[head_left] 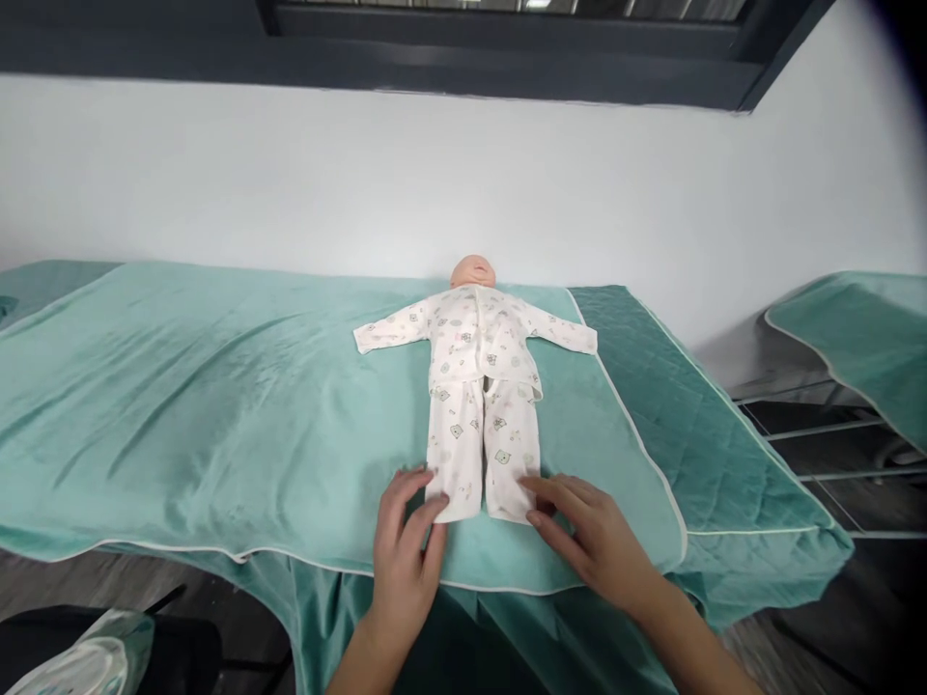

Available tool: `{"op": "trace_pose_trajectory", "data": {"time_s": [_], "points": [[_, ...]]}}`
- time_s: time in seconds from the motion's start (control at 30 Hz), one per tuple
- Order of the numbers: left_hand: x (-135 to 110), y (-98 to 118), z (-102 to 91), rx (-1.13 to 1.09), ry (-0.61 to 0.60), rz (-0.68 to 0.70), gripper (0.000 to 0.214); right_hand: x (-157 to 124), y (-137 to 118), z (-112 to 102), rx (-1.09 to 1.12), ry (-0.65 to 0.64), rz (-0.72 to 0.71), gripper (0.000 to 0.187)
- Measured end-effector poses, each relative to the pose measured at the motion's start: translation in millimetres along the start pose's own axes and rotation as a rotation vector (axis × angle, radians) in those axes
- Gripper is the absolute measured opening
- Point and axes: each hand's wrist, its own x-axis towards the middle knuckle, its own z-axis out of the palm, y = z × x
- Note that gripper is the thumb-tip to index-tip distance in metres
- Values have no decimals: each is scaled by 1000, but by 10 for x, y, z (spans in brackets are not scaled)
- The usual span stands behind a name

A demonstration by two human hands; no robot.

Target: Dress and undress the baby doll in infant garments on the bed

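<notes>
A baby doll (pixel 473 271) lies on its back on the green blanket (pixel 290 405), its head toward the wall. It wears a white printed long-sleeved top (pixel 478 338) with the sleeves spread out to both sides. White printed pants (pixel 455 434) cover its legs, side by side. At the cuff of the left pant leg, my left hand (pixel 407 536) touches the fabric with its fingers apart. My right hand (pixel 583 536) rests its fingertips on the other cuff, fingers also apart. The doll's hands and feet are hidden in the clothing.
A white wall (pixel 217 174) with a dark window frame (pixel 507 58) stands behind the bed. Darker quilted bedding (pixel 666 425) shows at right, beside a metal bed frame (pixel 832 430). At the lower left, a dark chair (pixel 181 647) holds a packaged item (pixel 87 666).
</notes>
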Motion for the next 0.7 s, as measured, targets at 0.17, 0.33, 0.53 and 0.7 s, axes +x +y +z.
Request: {"op": "trace_pose_trajectory", "data": {"time_s": [0.17, 0.33, 0.53, 0.7], "points": [[-134, -44, -34, -6, 8, 81, 34, -14, 47, 82, -53, 16, 70, 25], [-386, -130, -70, -64, 22, -111, 21, 39, 67, 47, -31, 139, 138, 21], [231, -381, 19, -326, 160, -576, 20, 677, 531, 147, 483, 421, 472, 38], [1289, -634, 385, -935, 97, -879, 44, 1630, 1129, 228, 663, 537, 686, 68]]}}
